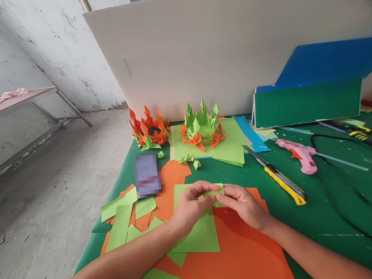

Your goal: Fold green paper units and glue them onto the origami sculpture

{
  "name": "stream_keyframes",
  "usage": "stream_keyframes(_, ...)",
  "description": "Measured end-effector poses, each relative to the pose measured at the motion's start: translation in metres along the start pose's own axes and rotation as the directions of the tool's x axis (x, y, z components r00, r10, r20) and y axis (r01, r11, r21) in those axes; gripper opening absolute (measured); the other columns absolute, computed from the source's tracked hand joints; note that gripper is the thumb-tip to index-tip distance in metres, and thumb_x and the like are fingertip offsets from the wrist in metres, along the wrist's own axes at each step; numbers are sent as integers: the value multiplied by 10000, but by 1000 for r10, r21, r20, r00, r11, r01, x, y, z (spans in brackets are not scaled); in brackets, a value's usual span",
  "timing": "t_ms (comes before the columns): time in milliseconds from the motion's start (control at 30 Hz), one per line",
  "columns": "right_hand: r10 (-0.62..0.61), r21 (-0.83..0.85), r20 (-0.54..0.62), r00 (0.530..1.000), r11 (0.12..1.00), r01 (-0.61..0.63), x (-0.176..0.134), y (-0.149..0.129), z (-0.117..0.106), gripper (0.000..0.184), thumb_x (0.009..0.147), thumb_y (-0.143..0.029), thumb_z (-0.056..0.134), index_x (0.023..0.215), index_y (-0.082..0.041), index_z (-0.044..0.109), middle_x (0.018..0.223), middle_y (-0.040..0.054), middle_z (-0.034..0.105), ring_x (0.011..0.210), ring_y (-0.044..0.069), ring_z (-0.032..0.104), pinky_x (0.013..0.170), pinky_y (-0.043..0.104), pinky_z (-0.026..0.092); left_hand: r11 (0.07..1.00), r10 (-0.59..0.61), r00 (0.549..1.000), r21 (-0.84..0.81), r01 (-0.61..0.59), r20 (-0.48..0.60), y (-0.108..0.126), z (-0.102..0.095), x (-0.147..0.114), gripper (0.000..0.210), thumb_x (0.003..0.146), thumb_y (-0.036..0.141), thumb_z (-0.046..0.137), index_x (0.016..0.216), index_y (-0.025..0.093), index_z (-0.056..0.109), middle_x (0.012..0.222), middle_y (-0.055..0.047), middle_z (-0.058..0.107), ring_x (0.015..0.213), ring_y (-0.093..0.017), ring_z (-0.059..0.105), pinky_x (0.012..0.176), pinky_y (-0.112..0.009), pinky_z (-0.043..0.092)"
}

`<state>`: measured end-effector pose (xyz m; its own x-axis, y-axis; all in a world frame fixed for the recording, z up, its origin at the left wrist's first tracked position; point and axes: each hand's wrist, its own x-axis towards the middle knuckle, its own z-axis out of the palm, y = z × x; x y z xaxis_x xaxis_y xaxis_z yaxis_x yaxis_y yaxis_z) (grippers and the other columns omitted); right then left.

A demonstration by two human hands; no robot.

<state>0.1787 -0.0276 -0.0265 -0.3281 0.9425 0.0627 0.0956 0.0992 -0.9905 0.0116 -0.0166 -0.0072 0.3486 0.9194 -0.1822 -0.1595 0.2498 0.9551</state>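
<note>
Between my two hands is a small folded piece of green paper (217, 191). My left hand (195, 203) pinches its left side, thumb and fingers pressed together. On its right side my right hand (239, 199) grips it, the thumb close to the left thumb. Part of the folded paper is hidden by the fingers. Beneath the hands lies a flat green sheet (198, 239), on top of a large orange sheet (243, 256). Behind them stand an orange folded-paper crown (145, 128) and a green folded-paper crown (201, 127) with orange flower shapes around its base.
To the right lie a yellow utility knife (282, 183) with its blade showing and a pink glue gun (301, 154) with a looping black cord (338, 221). Loose green pieces (118, 225) and a blurred purple rectangle (147, 176) are at left. A white board (197, 55) rises behind.
</note>
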Motion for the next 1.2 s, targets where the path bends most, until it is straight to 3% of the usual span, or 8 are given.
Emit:
stream_keyframes(200, -3, -7, 16, 1000, 1000, 3, 0, -2, 1, 290, 918, -445, 470, 839, -199, 602, 750, 7, 491, 724, 150, 448, 645, 274, 431, 999, 6, 1000, -54, -6, -3, 3, 0, 1, 245, 684, 323, 776, 869, 177, 711, 988, -60, 669, 909, -176, 606, 809, -296, 478)
stream_keyframes(500, 7, -68, -32, 999, 998, -9, 0, 3, 1, 360, 906, -427, 507, 637, -206, 417, 614, -36, 369, 597, 117, 357, 534, 246, 330, 991, -44, 998, -125, 38, -48, 1, 1, 3, 270, 654, 323, 801, 856, 170, 709, 920, -42, 667, 846, -146, 601, 788, -278, 475)
stream_keyframes(767, -39, -97, 20, 999, 994, 41, -2, -1, 2, 227, 911, -340, 521, 737, -194, 522, 692, -16, 459, 670, 132, 413, 601, 253, 364, 996, 50, 995, -71, -56, -86, -2, 1, 4, 264, 664, 330, 794, 860, 169, 720, 1001, -53, 621, 923, -176, 587, 832, -301, 470)
stream_keyframes(1000, -52, -91, 55, 997, 994, 56, -1, 1, -2, 189, 934, -309, 476, 781, -219, 542, 764, -10, 505, 742, 144, 474, 670, 247, 405, 995, -73, 995, -73, 68, -65, 4, -6, 7, 310, 711, 341, 750, 962, 174, 677, 852, -31, 646, 732, -122, 557, 672, -250, 433)
stream_keyframes(1133, -111, -36, -115, 987, 994, 107, 0, 3, -6, 52, 929, -289, 493, 949, -253, 525, 889, 0, 537, 817, 146, 527, 736, 254, 458, 997, -8, 997, 79, 14, -70, 9, -6, 6, 235, 742, 313, 712, 916, 163, 662, 924, -28, 615, 764, -99, 514, 675, -215, 406)
stream_keyframes(1200, -152, -29, -159, 976, 988, 149, 0, 4, -7, 137, 913, -285, 528, 1049, -270, 513, 1003, 20, 550, 914, 160, 553, 811, 280, 483, 994, -1, 1000, 107, 4, -30, 10, -4, 5, 250, 731, 323, 721, 903, 165, 630, 902, -20, 594, 715, -89, 501, 631, -212, 404)
